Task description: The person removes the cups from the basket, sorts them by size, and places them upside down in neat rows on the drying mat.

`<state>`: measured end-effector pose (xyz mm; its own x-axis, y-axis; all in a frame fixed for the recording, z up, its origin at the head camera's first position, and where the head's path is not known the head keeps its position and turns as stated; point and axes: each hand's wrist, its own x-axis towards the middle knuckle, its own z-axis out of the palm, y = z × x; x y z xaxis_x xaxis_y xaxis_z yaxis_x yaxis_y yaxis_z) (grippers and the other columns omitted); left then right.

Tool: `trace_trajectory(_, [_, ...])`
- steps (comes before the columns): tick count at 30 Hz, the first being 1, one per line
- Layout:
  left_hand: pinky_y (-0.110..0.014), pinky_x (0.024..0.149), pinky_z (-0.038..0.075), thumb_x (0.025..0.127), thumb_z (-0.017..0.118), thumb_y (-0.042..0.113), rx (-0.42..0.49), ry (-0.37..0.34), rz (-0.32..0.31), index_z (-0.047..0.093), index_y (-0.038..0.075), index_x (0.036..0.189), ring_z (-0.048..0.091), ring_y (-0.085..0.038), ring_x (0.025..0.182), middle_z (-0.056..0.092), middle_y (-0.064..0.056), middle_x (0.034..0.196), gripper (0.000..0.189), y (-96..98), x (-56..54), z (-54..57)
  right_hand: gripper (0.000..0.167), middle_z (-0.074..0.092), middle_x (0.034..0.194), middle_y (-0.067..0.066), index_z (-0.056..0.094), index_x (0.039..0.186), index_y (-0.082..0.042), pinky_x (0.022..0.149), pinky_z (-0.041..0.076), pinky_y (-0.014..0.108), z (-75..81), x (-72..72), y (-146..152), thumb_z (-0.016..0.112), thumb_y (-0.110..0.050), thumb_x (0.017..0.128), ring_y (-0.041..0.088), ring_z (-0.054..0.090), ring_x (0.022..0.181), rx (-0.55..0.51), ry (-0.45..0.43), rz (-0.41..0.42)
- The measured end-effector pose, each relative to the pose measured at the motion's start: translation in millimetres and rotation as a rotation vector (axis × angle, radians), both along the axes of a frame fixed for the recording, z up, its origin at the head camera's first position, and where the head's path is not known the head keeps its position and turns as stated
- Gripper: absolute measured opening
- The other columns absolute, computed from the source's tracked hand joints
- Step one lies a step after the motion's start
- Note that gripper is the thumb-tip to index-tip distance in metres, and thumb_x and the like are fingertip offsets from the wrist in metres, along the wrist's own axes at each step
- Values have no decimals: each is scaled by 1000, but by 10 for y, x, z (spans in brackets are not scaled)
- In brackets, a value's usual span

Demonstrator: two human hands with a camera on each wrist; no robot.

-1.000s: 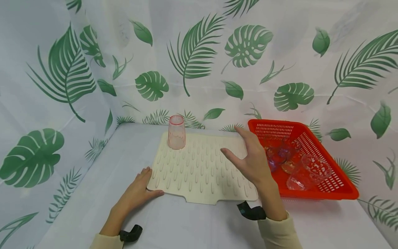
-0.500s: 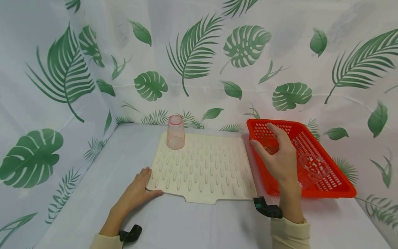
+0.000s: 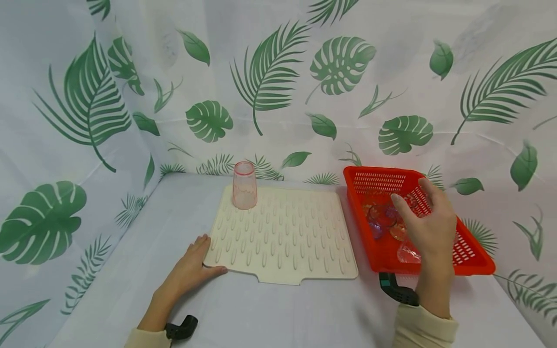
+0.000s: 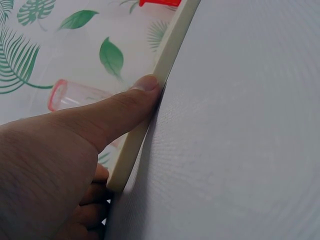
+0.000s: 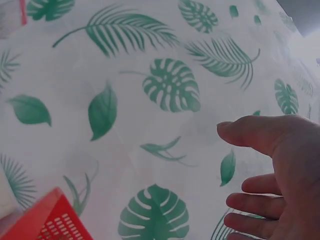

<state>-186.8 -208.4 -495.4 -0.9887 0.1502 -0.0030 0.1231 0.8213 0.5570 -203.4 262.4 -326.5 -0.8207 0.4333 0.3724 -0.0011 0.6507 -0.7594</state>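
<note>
In the head view my left hand (image 3: 187,268) rests at the near left corner of a cream draining board (image 3: 283,237) with raised ridges. Its fingers lie along the left side, its thumb along the front edge; the left wrist view shows the thumb (image 4: 125,107) against that edge. A clear pink-tinted drinking glass (image 3: 244,188) stands upright toward the board's back left. Over the right part of a red plastic basket (image 3: 363,241) hovers my right hand (image 3: 435,227), thumb and fingers spread apart, with nothing in it. It hides part of the basket's contents.
Inside the basket are a clear pinkish glass (image 3: 409,252), partly covered by the right hand, and several transparent purple and amber pieces (image 3: 383,222). A leaf-print cloth (image 3: 278,96) hangs behind and beside the white-covered table (image 3: 278,314).
My right hand has moved right, from above the board's right side to over the basket, staying spread. The left hand, board and standing glass keep their places.
</note>
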Motion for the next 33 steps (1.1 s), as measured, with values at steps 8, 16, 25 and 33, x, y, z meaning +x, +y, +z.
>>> trace_trajectory(8, [-61, 124, 18, 83, 74, 58, 3, 3, 0, 27, -8, 154, 18, -49, 151, 24, -31, 161, 109, 1, -7, -8, 79, 37, 163, 0, 30, 158, -31, 104, 48, 62, -38, -25, 236, 69, -43, 91, 29, 42, 143, 8, -85, -93])
trace_trajectory(16, [-60, 124, 18, 83, 73, 61, -4, -16, 12, 25, -8, 155, 17, -49, 152, 23, -30, 162, 110, 14, 11, -8, 85, 27, 166, 9, 23, 161, -22, 105, 44, 67, -127, -64, 429, 68, -41, 92, 38, 32, 148, 4, -191, -135])
trace_trajectory(25, [-59, 125, 16, 83, 73, 59, -3, -17, 15, 25, -8, 155, 17, -48, 152, 23, -29, 162, 109, 14, 14, -24, 90, 26, 162, 25, 18, 160, -8, 100, 46, 70, -224, -105, 583, 68, -40, 93, 45, 27, 146, 23, -302, -123])
trace_trajectory(33, [-59, 124, 17, 83, 72, 63, -15, -21, 11, 24, -9, 155, 16, -48, 152, 23, -29, 162, 112, 3, 21, -3, 84, 35, 154, 29, 28, 156, -4, 94, 48, 72, -331, -162, 662, 71, -36, 91, 48, 32, 140, 70, -332, -69])
